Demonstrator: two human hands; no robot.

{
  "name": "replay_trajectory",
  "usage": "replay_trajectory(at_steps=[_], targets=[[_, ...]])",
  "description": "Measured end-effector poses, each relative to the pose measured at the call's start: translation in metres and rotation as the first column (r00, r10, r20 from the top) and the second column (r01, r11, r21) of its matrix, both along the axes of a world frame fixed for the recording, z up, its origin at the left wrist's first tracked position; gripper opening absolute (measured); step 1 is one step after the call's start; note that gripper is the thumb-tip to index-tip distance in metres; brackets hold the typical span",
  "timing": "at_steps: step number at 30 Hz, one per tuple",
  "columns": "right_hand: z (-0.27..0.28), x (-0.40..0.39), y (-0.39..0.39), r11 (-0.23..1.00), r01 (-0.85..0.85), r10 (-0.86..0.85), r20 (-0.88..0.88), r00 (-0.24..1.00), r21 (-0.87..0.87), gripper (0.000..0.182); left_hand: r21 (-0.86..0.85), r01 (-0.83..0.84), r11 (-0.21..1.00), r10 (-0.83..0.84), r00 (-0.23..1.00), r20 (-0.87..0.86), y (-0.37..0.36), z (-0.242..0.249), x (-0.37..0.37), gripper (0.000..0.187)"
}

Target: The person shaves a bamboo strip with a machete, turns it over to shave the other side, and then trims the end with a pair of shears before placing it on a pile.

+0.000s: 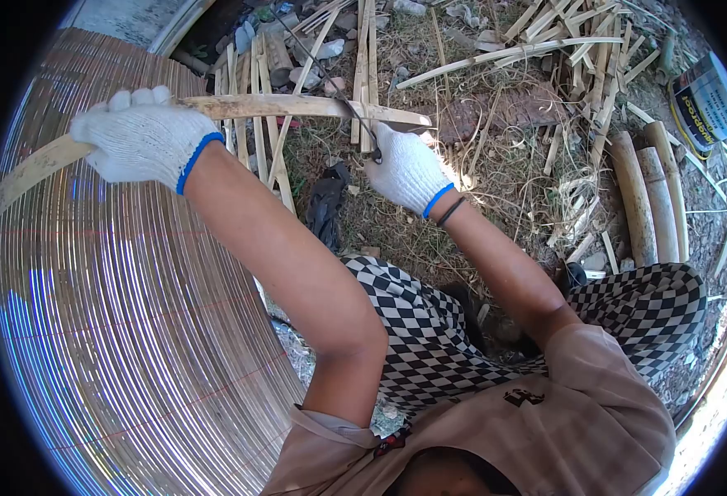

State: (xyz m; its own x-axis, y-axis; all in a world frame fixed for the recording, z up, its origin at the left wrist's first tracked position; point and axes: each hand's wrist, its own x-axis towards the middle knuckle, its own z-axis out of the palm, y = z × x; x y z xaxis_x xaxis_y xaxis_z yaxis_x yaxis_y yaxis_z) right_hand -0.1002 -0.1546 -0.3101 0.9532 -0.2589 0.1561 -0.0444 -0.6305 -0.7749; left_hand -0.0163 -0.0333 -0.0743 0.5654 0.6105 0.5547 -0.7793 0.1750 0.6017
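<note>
My left hand, in a white knit glove with a blue cuff, is wrapped round a long split-bamboo strip. The strip runs from the far left edge across to my other hand. My right hand, gloved the same way, is closed just below the strip's right end. A long, thin dark tool crosses over the strip and meets the right hand's fingers; I cannot tell its kind. A grey pointed edge shows beneath the strip end, above the thumb.
A slatted bamboo blind covers the left side. Cut strips lie heaped at the upper right, beside a labelled bucket. Thick bamboo poles lie to the right. Shavings and a black plastic bag litter the ground before my checkered trousers.
</note>
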Motion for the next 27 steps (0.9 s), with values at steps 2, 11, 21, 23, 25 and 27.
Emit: replay_trajectory(at_steps=[2,11,21,23,25,27], targets=[[-0.012,0.016,0.003,0.998,0.038,-0.039,0.020,0.999,0.049,0.040,0.013,0.015,1.000,-0.015,1.000,0.011,0.000,0.002,-0.001,0.023],[-0.033,0.029,0.007,0.994,0.111,-0.111,-0.082,0.990,0.005,0.034,-0.031,0.043,0.999,-0.043,0.999,0.000,0.015,-0.011,0.005,0.024],[-0.027,0.044,-0.010,0.989,0.123,-0.108,-0.160,0.981,0.086,0.035,-0.060,-0.006,0.998,0.001,0.997,-0.076,-0.005,-0.004,-0.011,0.024],[-0.033,0.029,-0.002,0.990,0.112,-0.111,-0.022,0.994,0.082,0.034,-0.073,-0.015,0.997,0.011,0.998,-0.063,-0.007,-0.005,-0.007,0.026],[-0.026,0.018,0.007,0.990,0.099,-0.098,-0.017,0.995,0.099,0.036,-0.062,-0.044,0.997,0.039,0.996,-0.077,-0.006,-0.003,-0.004,0.028],[-0.025,0.024,0.013,0.982,0.094,-0.091,-0.028,0.995,0.161,0.038,-0.039,-0.079,0.996,0.074,0.990,-0.120,0.002,-0.008,-0.005,0.029]])
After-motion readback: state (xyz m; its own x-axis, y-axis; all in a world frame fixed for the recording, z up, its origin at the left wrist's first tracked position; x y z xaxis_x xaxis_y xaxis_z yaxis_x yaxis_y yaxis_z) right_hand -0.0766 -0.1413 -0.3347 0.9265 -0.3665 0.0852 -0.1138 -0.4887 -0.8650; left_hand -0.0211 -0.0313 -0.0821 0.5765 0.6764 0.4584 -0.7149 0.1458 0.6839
